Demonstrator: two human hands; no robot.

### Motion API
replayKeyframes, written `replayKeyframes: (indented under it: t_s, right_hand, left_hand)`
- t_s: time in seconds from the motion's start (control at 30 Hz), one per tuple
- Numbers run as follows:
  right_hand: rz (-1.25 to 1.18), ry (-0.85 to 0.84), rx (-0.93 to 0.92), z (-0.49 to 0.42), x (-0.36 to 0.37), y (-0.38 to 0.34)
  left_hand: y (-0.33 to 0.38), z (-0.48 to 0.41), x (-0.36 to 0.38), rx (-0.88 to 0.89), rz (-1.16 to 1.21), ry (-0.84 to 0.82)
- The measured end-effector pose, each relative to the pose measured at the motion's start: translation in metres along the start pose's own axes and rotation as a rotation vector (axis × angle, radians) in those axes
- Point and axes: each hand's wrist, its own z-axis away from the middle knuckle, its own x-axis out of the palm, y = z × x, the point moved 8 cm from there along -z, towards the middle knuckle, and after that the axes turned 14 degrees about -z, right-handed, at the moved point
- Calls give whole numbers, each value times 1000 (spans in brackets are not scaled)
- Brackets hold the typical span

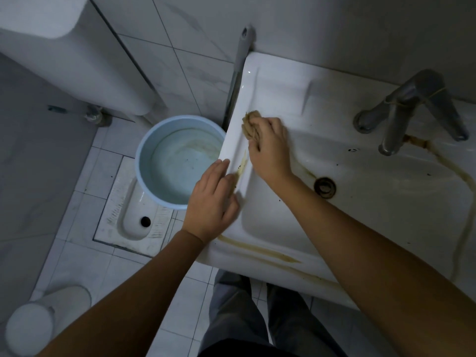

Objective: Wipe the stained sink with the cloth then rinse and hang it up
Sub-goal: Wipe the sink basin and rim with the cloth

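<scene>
Wiping under way — right hand clenched on bunched tan cloth, open left hand steadying stained white ceramic sink; front-rim streaks likely come next.

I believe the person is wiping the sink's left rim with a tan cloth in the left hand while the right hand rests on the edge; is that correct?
Not quite: the head view shows the tan cloth in the right hand, wiping the sink's left rim, while the left hand rests on the edge.
</scene>
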Motion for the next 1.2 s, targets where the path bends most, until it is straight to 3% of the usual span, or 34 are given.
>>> replayKeyframes:
  t_s: [0.3, 0.6, 0.67, 0.8, 0.97, 1.1, 1.2]
  right_hand:
    - [-130, -169, -36, 90, 16, 1]
    - [35, -681, -137, 179, 27, -16]
    - [7, -641, -89, 162, 20, -16]
    - [-64, -375, -24, 121, 11, -17]
    - [-70, -439, -127, 157, 40, -37]
    - [72, -623, -270, 195, 35, -31]
    - [78, -756, -242, 190, 22, -21]
  left_hand:
    - [0, 2, -1, 1, 30, 0]
    - [-12, 60, -30, -150, 51, -4]
    - [-16, 85, -34, -163, 1, -27]
    - [-17, 118, -30, -140, -117, -80]
    - [-19, 133, -18, -146, -122, -129]
    - [-19, 136, -18, -153, -128, -138]
    - [-19, 138, -21, -166, -134, -142]
